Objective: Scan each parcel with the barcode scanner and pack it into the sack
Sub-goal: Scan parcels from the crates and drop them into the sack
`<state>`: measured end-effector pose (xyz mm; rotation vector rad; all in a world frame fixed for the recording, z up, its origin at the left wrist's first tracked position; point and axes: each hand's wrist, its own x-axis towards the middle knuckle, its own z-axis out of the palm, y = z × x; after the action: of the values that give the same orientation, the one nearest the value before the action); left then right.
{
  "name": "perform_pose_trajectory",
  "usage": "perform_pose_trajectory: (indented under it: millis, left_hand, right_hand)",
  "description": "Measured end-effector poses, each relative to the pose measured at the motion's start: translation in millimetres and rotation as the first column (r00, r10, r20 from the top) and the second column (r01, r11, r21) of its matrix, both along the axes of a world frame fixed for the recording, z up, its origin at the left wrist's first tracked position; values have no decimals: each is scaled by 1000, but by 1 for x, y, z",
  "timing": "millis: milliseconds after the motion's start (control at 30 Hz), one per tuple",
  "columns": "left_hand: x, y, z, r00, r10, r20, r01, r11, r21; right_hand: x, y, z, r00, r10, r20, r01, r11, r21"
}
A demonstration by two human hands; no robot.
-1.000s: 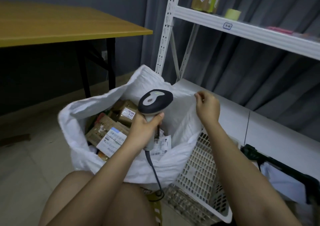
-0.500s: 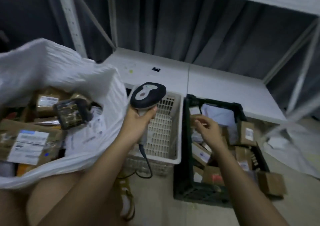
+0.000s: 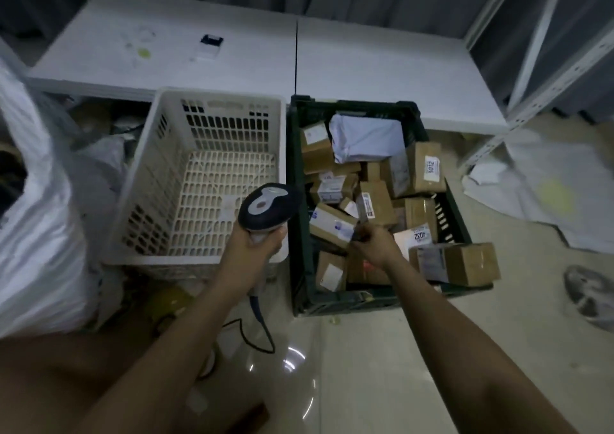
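Note:
My left hand (image 3: 255, 246) grips the handle of the black and grey barcode scanner (image 3: 265, 202), held over the near right corner of the white basket (image 3: 159, 181). Its cable trails down to the floor. My right hand (image 3: 373, 242) reaches into the dark green crate (image 3: 299, 201), which holds several cardboard parcels. Its fingers pinch the corner of a small brown parcel with a white label (image 3: 332, 224). The white sack (image 3: 40, 234) stands at the far left, and its opening is mostly out of frame.
A low white shelf board (image 3: 232, 58) runs behind the basket and crate. One cardboard box (image 3: 465, 264) leans over the crate's near right rim. White plastic bags (image 3: 548, 194) lie on the floor at right, beside a metal rack upright (image 3: 531, 94).
The view has swung right and down, from the sack to the basket and crate. My right hand left the sack's rim and went into the crate. The scanner stayed in my left hand.

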<state>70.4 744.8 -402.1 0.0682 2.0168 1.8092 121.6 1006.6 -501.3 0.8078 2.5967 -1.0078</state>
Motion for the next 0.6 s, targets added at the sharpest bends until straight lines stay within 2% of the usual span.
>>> perform_pose_trajectory:
  millis: [100, 233, 433, 500, 600]
  left_hand:
    - [-5, -4, -14, 1000, 11, 29, -11, 1000, -13]
    - [-15, -11, -28, 998, 45, 54, -43, 998, -39]
    - [-22, -19, -31, 992, 82, 97, -80, 996, -29]
    - [-21, -21, -31, 993, 95, 73, -93, 995, -34]
    - [-19, -23, -29, 988, 123, 91, -122, 992, -16]
  right_hand:
    - [-24, -2, -26, 998, 53, 19, -54, 996, 76]
    - [-56, -5, -52, 972, 160, 172, -198, 953, 230]
    - [-70, -18, -70, 936, 188, 296, -300, 865, 401]
    - [-70, -17, -60, 958, 127, 258, -223, 894, 389]
    - [-65, -6, -19, 994, -95, 45, 86, 980, 181]
